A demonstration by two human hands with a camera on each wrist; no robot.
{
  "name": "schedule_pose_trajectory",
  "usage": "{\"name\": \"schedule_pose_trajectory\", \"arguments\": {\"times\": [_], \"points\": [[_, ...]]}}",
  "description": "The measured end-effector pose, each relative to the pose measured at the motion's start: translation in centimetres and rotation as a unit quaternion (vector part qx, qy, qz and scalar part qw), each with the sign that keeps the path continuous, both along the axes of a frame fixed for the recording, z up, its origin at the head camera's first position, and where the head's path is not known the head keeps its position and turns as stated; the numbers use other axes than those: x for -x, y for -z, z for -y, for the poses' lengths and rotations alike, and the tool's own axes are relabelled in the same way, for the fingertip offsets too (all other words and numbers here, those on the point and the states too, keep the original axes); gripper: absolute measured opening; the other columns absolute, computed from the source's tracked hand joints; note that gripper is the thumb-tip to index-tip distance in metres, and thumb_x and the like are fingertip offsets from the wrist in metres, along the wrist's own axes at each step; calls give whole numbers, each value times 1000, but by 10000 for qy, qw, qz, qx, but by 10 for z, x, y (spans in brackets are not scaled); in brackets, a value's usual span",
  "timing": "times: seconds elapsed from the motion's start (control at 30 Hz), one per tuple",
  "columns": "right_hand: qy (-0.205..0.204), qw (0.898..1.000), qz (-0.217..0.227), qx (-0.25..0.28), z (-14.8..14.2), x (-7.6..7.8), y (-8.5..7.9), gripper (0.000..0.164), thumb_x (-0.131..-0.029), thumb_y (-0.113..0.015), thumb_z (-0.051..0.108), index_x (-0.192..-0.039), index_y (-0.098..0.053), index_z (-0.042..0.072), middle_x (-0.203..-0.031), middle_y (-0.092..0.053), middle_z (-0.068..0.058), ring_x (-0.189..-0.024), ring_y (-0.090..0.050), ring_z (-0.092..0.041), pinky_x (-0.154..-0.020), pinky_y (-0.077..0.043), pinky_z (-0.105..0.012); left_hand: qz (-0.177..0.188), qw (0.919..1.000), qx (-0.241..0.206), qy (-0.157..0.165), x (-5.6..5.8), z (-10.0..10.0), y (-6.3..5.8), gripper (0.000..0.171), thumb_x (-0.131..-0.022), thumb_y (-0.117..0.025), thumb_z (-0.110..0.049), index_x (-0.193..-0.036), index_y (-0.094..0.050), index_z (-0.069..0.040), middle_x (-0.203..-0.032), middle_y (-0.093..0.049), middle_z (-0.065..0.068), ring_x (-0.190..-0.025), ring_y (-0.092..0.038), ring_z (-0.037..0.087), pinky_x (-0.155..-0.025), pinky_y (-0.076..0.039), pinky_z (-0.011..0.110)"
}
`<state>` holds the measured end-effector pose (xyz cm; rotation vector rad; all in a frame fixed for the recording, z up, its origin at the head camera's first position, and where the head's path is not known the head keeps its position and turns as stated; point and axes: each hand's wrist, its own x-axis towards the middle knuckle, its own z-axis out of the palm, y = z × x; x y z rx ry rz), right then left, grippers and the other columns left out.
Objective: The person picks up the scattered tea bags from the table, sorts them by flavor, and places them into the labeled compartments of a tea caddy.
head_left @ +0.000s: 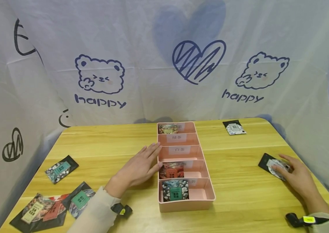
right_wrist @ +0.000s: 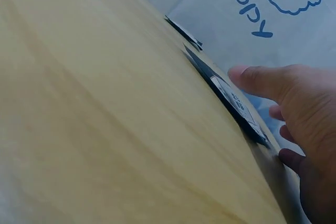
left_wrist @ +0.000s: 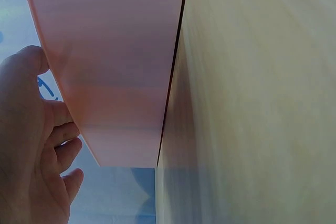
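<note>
The pink divided box [head_left: 187, 206] stands mid-table, with labelled compartments in a row. My left hand [head_left: 136, 168] lies along its left side, fingertips and thumb at the rim; the left wrist view also shows the fingers [left_wrist: 68, 153] at the top edge of the pink wall [left_wrist: 110, 66]. On the right, my right hand [head_left: 299, 176] reaches over a black-and-white tea sachet [head_left: 275, 166]. In the right wrist view the thumb [right_wrist: 254, 80] is right above the flat sachet [right_wrist: 236, 103], the other fingers spread beyond its far side.
Inside the box are a green-labelled sachet [head_left: 175, 191], a red one [head_left: 171, 171] and a yellow-labelled one [head_left: 167, 129]. Another black-and-white sachet [head_left: 234, 127] lies at the back right. Several sachets overlap at the front left, near a teal-labelled sachet [head_left: 61, 169]. Printed curtain [head_left: 150, 90] surrounds the table.
</note>
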<state>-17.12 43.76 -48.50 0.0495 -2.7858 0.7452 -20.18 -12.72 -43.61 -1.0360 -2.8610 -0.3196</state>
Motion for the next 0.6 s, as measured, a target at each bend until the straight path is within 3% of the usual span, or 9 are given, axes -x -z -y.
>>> {"name": "schedule_pose_trajectory", "arguments": {"times": [0.27, 0.47, 0.6], "points": [[-68, 9994, 175, -308, -4, 2, 5, 71, -90, -73, 33, -134, -47, -16, -119, -53, -40, -93, -55, -46, -70, -45, -54, -3, 10000, -13, 10, 0, -1, 0, 68, -105, -28, -49, -155, -22, -4, -161, -18, 11, -147, -20, 29, -120, -13, 40], [-55, 9991, 271, -325, 0, 1, 4, 68, -90, -71, 35, -130, -50, -15, -125, -47, -43, -110, -45, -59, -87, -38, -68, 41, 10000, -21, -31, 1, 0, 1, 69, -105, -26, -52, -156, -22, -5, -162, -17, 9, -148, -14, 24, -120, -11, 38], [0, 9988, 399, -271, 1, -1, 3, 70, -91, -70, 38, -133, -48, -14, -127, -43, -44, -111, -41, -60, -87, -36, -70, 42, 10000, -19, -38, 1, 0, 2, 69, -105, -27, -51, -156, -21, -6, -162, -17, 8, -148, -15, 24, -120, -11, 38]]}}
